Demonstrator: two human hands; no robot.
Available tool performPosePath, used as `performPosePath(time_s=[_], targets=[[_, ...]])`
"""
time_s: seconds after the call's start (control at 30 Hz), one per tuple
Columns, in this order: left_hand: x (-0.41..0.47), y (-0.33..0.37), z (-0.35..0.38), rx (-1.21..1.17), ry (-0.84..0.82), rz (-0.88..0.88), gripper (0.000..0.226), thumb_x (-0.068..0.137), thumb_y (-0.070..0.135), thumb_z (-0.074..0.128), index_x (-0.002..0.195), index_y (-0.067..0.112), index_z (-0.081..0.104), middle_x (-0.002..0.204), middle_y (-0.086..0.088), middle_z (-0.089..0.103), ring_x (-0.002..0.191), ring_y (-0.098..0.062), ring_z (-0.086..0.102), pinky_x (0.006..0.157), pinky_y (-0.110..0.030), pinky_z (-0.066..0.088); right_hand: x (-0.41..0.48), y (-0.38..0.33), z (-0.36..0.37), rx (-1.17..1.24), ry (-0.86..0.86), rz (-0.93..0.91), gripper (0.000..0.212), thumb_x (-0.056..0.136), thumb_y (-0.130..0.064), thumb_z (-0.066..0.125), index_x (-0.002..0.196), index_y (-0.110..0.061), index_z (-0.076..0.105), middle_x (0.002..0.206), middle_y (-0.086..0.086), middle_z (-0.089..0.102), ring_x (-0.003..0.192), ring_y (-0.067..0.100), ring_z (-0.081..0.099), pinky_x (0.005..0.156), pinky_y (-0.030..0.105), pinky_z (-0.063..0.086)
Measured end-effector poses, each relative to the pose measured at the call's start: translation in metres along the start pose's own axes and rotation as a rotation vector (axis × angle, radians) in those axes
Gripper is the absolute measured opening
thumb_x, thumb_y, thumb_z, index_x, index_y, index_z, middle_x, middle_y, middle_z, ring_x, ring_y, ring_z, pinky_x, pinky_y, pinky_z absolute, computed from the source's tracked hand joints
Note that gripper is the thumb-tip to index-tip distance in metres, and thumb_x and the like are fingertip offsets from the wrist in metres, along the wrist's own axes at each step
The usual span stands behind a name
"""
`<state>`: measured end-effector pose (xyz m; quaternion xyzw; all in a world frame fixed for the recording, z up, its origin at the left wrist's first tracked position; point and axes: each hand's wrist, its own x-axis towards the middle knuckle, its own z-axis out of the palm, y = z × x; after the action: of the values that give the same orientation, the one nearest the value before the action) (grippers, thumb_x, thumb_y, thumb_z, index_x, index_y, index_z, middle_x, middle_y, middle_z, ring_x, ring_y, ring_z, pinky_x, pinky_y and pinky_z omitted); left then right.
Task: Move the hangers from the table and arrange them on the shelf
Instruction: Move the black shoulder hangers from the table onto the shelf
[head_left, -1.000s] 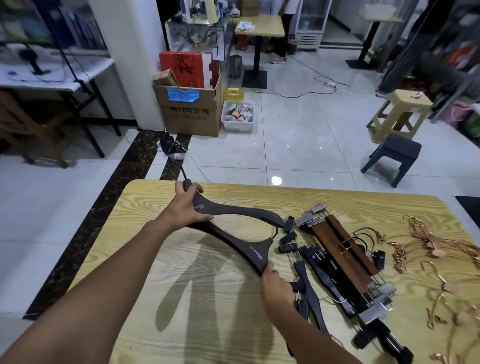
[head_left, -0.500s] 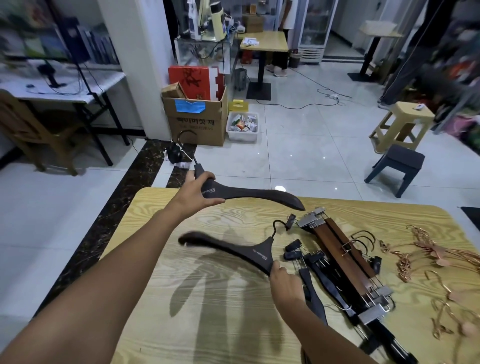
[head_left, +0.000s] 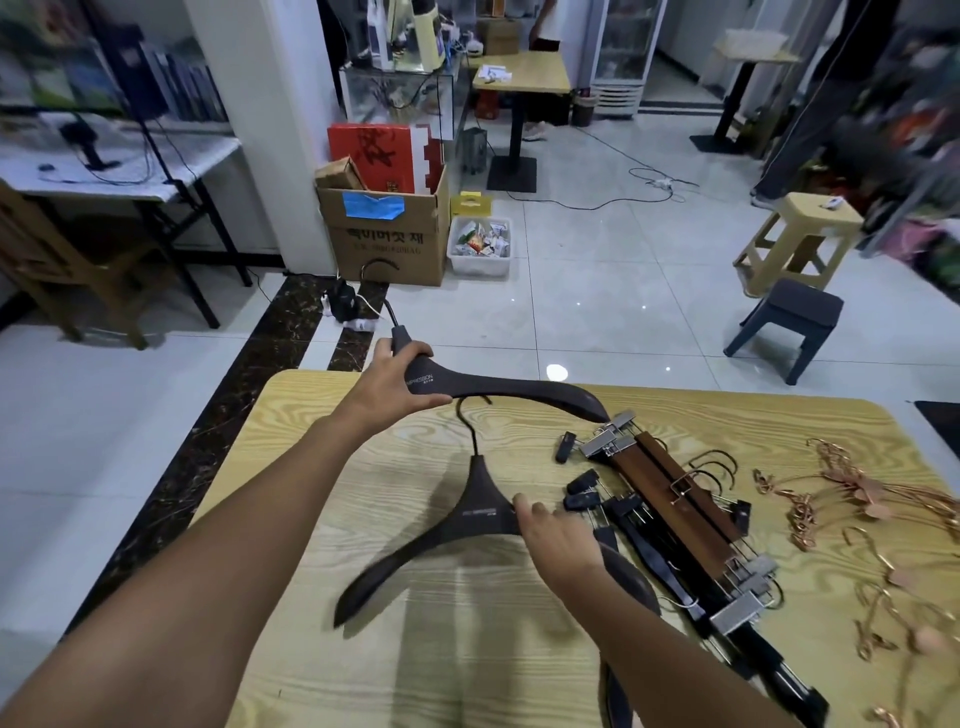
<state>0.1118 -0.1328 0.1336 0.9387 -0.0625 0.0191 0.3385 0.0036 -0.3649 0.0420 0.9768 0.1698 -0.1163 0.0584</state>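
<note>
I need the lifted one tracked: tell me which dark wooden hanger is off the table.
The dark hanger in the left hand, gripped at its neck. The other dark hanger lies flat under the right hand.

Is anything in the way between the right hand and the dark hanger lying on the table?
No. The right hand is already on the dark hanger, at its middle, so nothing sits between them. The left hand grips another hanger above the table.
</note>
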Motion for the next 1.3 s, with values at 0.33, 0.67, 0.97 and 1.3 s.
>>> performPosePath(time_s=[0.33,0.67,0.97,1.3], targets=[[-0.006,-0.006,-0.015,0.171,-0.034,-0.008,0.069,0.065,0.028,0.085,0.117,0.02,0.04,0.127,-0.007,0.021,0.102,-0.025,0.053,0.099,-0.036,0.048,0.003,-0.012,-0.009,0.054,-0.012,-0.048,0.051,0.097,-0.053,0.032,0.123,-0.009,0.038,0.111,0.01,0.062,0.097,0.031,0.062,0.065,0.035,0.034],[-0.038,-0.023,-0.062,0.344,0.161,-0.117,0.058,0.075,0.021,0.078,0.124,0.018,0.046,0.129,-0.015,0.028,0.106,-0.03,0.053,0.093,-0.035,0.049,-0.011,-0.047,-0.024,0.004,-0.018,-0.273,0.057,0.096,-0.059,0.028,0.118,-0.009,0.043,0.11,0.014,0.063,0.095,0.035,0.062,0.064,0.036,0.03],[-0.136,-0.077,-0.149,0.383,0.25,-0.398,0.06,0.075,0.016,0.078,0.128,0.013,0.049,0.134,-0.018,0.025,0.117,-0.038,0.048,0.107,-0.038,0.04,-0.003,-0.047,-0.045,0.03,0.07,-0.306,0.075,0.081,-0.074,0.009,0.114,-0.016,0.043,0.109,0.006,0.064,0.095,0.029,0.063,0.062,0.034,0.036],[-0.282,-0.071,-0.184,0.408,0.507,-0.649,0.057,0.074,0.017,0.078,0.123,0.012,0.049,0.128,-0.022,0.031,0.102,-0.035,0.053,0.099,-0.039,0.045,0.009,-0.03,-0.101,-0.045,0.257,-0.468,0.058,0.092,-0.066,0.021,0.112,-0.016,0.044,0.098,0.001,0.065,0.079,0.026,0.062,0.058,0.034,0.039]])
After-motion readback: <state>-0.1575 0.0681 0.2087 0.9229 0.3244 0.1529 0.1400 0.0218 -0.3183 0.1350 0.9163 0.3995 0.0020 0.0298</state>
